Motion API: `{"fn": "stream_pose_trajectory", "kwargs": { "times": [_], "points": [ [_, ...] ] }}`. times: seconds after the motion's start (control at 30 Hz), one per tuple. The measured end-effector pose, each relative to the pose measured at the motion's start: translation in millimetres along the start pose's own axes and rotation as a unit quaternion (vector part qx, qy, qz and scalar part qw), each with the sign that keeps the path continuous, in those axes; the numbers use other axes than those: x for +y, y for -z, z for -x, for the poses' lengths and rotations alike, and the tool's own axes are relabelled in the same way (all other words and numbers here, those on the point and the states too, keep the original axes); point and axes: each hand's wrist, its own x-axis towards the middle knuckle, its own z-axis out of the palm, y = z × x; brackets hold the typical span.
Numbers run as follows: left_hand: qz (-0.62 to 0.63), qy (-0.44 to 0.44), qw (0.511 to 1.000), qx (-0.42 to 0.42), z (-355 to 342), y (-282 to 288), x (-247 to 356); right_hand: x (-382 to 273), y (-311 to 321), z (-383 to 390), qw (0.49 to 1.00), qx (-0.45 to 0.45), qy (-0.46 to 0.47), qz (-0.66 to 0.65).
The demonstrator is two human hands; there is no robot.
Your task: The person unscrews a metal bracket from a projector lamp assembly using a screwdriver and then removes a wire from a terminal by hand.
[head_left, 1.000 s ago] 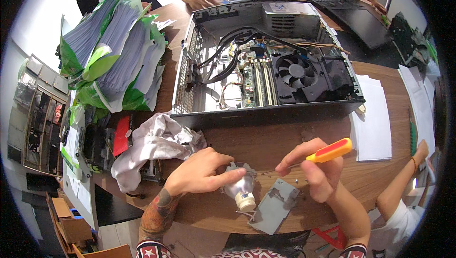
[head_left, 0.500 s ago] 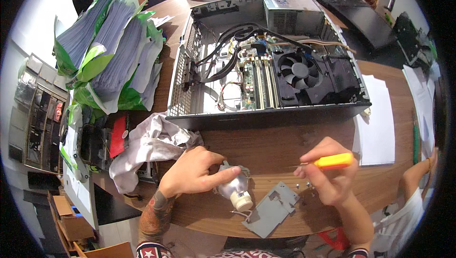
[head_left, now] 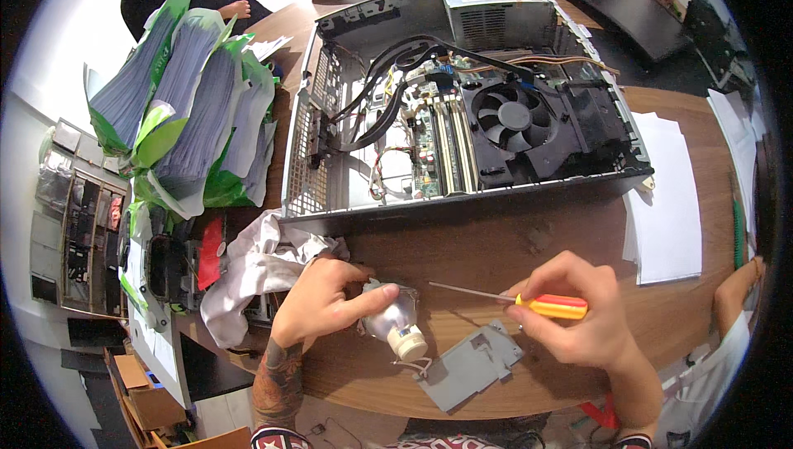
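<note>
The right hand [head_left: 574,310] is closed around the yellow and red handle of a screwdriver [head_left: 552,307], its blade aimed left and its tip just beside the lamp [head_left: 391,317], driving no screw. The left hand [head_left: 324,300] grips that lamp between thumb and fingers, near the table's near edge, with its pale base toward the person. Thin wires [head_left: 419,365] run from the base to a grey metal plate [head_left: 472,366], which lies flat with its lowest corner close to that edge. The lamp body seems already free of the plate; whether the wires remain attached, and so what is left undone, I cannot tell. Beyond, toward the table's far edge, a computer case [head_left: 471,201] lies uncovered, fan [head_left: 514,117] in place, with a crumpled cloth [head_left: 256,271] by its near left corner.
</note>
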Motion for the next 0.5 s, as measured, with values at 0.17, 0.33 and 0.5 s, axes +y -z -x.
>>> {"fn": "stream_pose_trajectory", "kwargs": {
  "times": [0.17, 0.33, 0.5],
  "points": [
    [0.036, -0.024, 0.997, 0.065, -2, -13, -20, -4, -2, 3, 0.999, -0.036, -0.012, 0.011],
    [0.033, -0.026, 0.997, 0.058, -2, -14, -17, -3, -7, 5, 0.999, -0.036, 0.005, 0.012],
    [0.030, -0.028, 0.998, 0.051, -2, -14, -19, -1, -5, 5, 0.998, -0.050, 0.007, 0.024]
  ]
}}
